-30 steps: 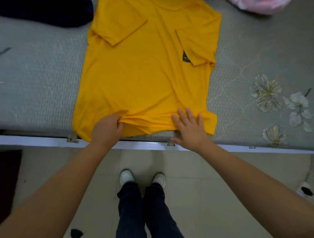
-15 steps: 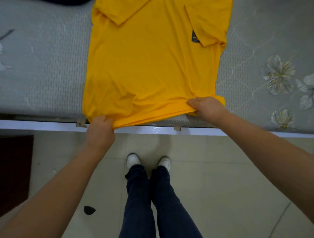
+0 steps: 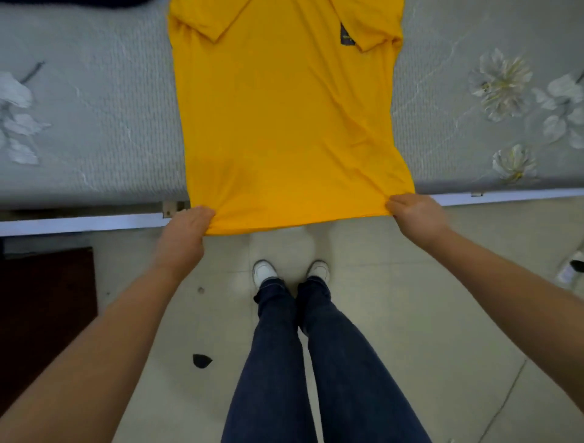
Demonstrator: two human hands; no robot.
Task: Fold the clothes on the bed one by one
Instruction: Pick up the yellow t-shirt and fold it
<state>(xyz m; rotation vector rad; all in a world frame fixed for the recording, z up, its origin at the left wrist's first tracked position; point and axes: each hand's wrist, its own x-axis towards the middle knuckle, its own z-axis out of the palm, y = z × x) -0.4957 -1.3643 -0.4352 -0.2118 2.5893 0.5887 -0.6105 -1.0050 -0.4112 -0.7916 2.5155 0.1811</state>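
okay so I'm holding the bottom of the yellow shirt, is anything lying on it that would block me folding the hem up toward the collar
Nothing visible does. The left hand and right hand each grip a hem corner of the yellow shirt, and only its own folded-in sleeves lie on it. The collar end is out of frame, so that part can't be checked.

Head cam, downward over bed (image 3: 94, 126) edge, prob.

Far beyond both hands, the yellow shirt (image 3: 284, 120) runs off the top edge, so its collar is out of sight. Its hem corners vanish inside the left hand (image 3: 186, 226) and right hand (image 3: 414, 212). A dark cloth (image 3: 79, 2) up past the left hand is mostly cut off.
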